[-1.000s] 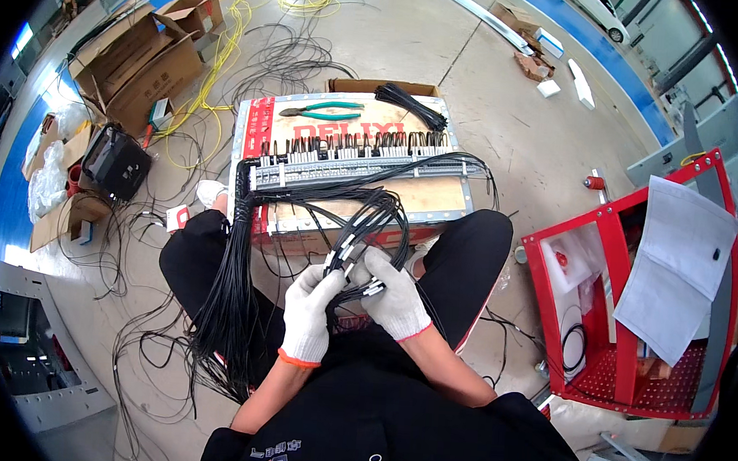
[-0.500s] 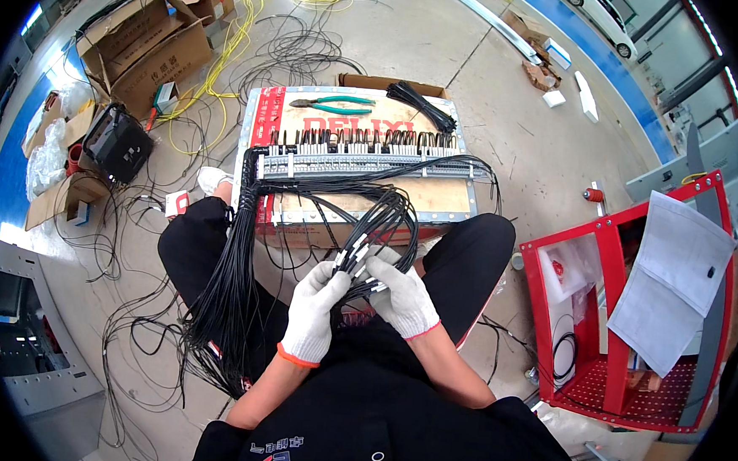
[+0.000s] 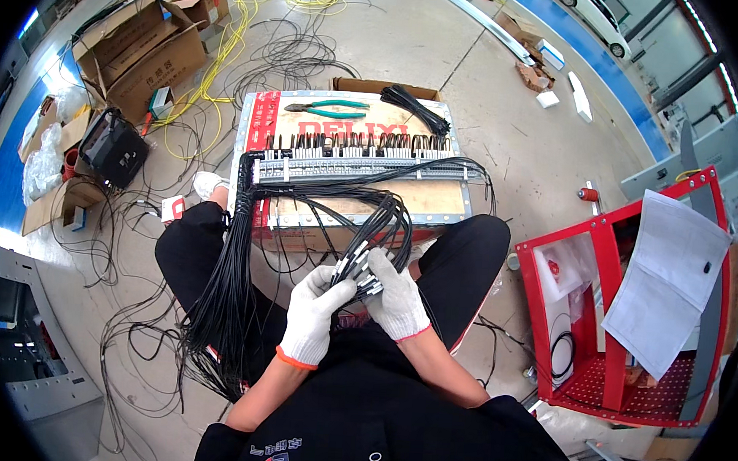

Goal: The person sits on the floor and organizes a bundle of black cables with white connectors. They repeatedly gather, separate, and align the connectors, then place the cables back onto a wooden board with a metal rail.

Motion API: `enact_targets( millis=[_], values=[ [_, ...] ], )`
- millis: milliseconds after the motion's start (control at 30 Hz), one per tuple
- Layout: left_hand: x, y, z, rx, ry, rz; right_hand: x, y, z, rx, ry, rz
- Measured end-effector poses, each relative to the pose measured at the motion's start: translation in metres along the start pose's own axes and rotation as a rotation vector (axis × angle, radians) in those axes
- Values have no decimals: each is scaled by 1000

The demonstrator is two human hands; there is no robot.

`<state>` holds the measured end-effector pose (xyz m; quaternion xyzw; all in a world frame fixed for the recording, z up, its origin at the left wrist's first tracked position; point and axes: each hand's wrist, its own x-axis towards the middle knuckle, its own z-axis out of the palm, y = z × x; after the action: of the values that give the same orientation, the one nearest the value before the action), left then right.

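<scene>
Your left grip (image 3: 310,311) and right grip (image 3: 396,300) both hold the black wire bundle (image 3: 380,221), close at your 12 o'clock. Probably light, springy, slick in gloves; pinch just behind the white tags (image 3: 361,249). Farther toward 12: terminal strip (image 3: 356,171) on box (image 3: 434,199).

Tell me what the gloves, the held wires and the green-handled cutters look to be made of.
Gloves: matte white knit fabric, perhaps cotton, given the soft surface and coloured cuff edges.
Wires: likely plastic-sheathed, being smooth, black and looped; their cores can't be seen.
Cutters: probably a steel head, dark grey; the evenly green handles suggest plastic or rubber.
</scene>
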<state>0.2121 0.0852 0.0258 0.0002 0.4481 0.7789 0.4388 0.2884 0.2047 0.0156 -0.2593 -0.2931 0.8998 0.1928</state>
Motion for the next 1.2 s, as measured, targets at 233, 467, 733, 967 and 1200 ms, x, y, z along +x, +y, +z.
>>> enact_targets(
  millis=[233, 467, 733, 967, 1200],
  values=[
    [-1, -1, -2, -19, -1, 8, 3, 0, -12, 1, -60, 39],
    [1, -4, -6, -4, -14, 13, -2, -2, 7, 187, -5, 39],
    [1, -5, -5, -20, 24, 45, 5, -9, 14, -22, 145, 22],
    [-4, -2, 3, 130, 114, 135, 9, -5, -7, 135, 116, 103],
    [-4, 1, 5, 124, 93, 181, 5, -6, -3, 166, -43, 156]
  ],
)
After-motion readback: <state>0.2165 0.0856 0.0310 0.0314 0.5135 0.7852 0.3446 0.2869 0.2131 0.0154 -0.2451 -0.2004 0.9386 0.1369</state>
